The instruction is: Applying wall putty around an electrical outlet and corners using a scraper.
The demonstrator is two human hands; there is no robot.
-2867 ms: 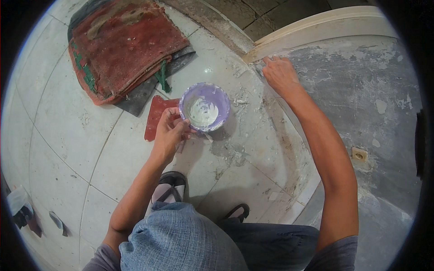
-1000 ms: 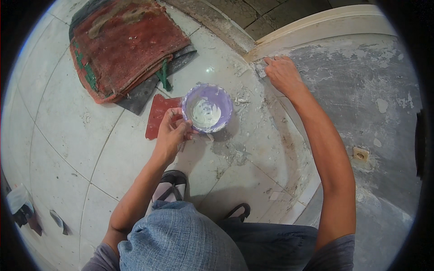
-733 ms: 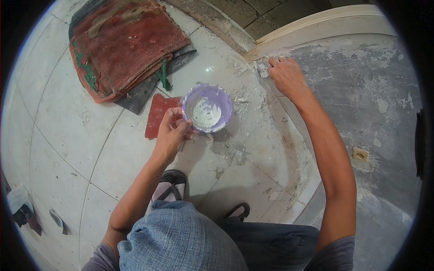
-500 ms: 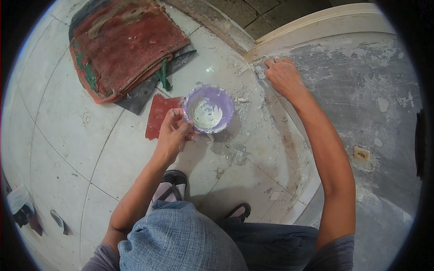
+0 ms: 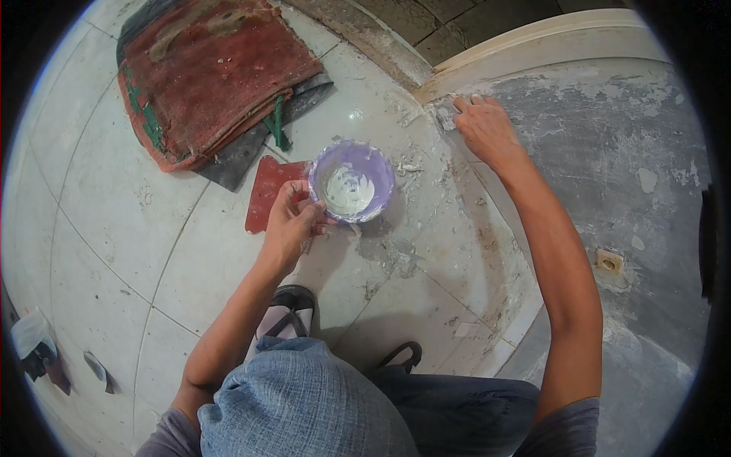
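My left hand [image 5: 291, 221] pinches the near-left rim of a purple bowl [image 5: 378, 174] with white paste [image 5: 349, 190] inside and smeared along its edge. Just left of the bowl is a flat red plate [image 5: 270, 190], partly behind my left fingers; whether they touch it I cannot tell. Over at the right, my right hand [image 5: 487, 128] is pressed low on the grey wall [image 5: 609, 167], close to the door frame [image 5: 548, 38]. Its fingers are bent around a small greyish-white piece [image 5: 445, 116], mostly hidden and too unclear to name.
A folded red cloth [image 5: 221, 76] lies on a dark sheet at the upper left. White crumbs and smears cover the tiled floor [image 5: 205, 266] beside the wall. A socket [image 5: 609, 261] sits in the wall. My sandalled foot [image 5: 292, 312] stands below the bowl.
My right hand has shifted slightly right along the wall, with its forearm. My left hand and the bowl have hardly moved.
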